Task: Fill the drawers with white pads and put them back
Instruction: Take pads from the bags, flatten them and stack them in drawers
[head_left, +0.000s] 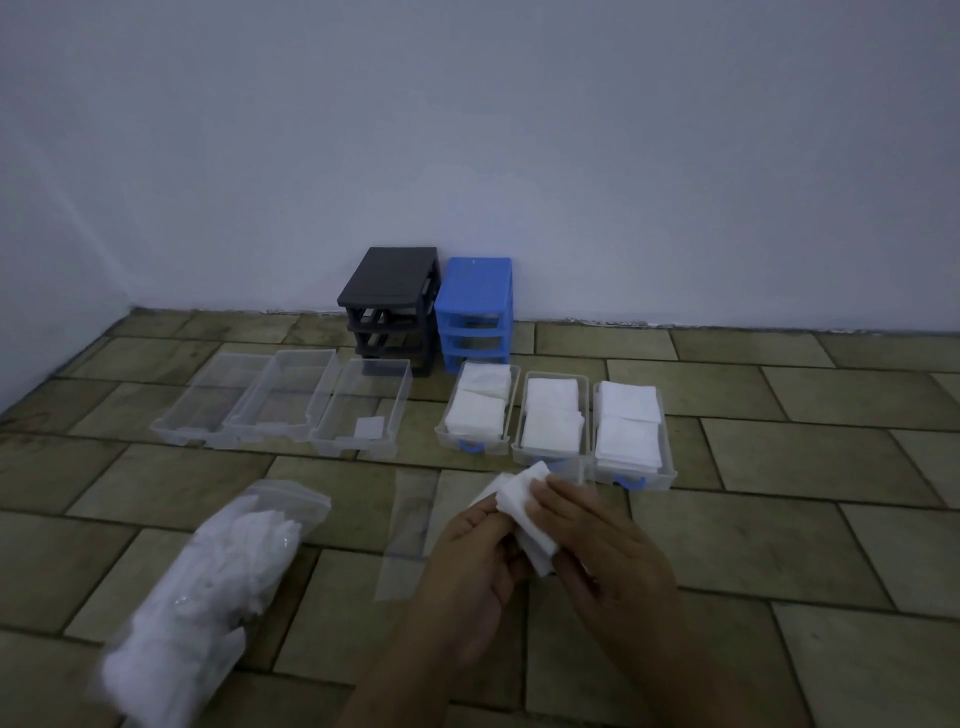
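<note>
Both my hands hold a small stack of white pads (522, 506) low over the floor, my left hand (470, 558) pinching its left side and my right hand (597, 540) gripping its right side. Behind them lie three clear drawers with blue handles (553, 460), each filled with white pads. To their left lie three more clear drawers (332, 439); the rightmost one holds a single pad (370, 427), and the other two look empty. A black drawer frame (387, 304) and a blue drawer frame (475, 312) stand empty against the wall.
A clear zip bag stuffed with white pads (208, 577) lies on the tiled floor at the lower left. An empty flat clear bag (408, 535) lies just left of my hands. The white wall (519, 156) closes off the back.
</note>
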